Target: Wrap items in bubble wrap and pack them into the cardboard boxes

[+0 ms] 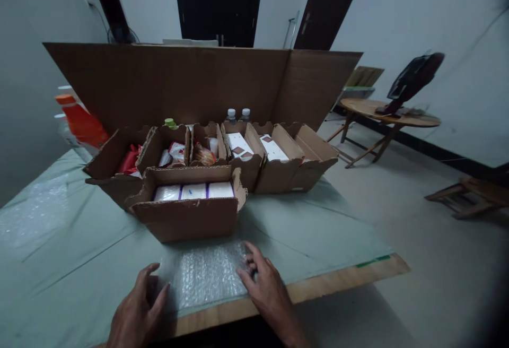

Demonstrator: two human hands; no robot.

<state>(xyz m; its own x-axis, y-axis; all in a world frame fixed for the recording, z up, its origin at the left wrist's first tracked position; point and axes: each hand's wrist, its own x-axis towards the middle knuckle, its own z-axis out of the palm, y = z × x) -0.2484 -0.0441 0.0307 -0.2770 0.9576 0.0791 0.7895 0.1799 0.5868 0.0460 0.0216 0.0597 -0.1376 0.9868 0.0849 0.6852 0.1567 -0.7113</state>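
Observation:
A sheet of clear bubble wrap (207, 273) lies flat near the table's front edge. My left hand (137, 308) rests at its left edge, fingers stretched out and open. My right hand (264, 284) lies flat on its right edge, fingers spread, holding nothing. Just behind the wrap stands an open cardboard box (189, 215) with three white packets (193, 191) side by side inside.
Several more open cardboard boxes (274, 165) with packets and snacks stand behind, backed by a tall cardboard sheet (199, 83). Two bottles (237, 114) and an orange bottle (81, 122) stand at the back. The table (59, 252) has a green cover. A round wooden table (392, 112) stands at right.

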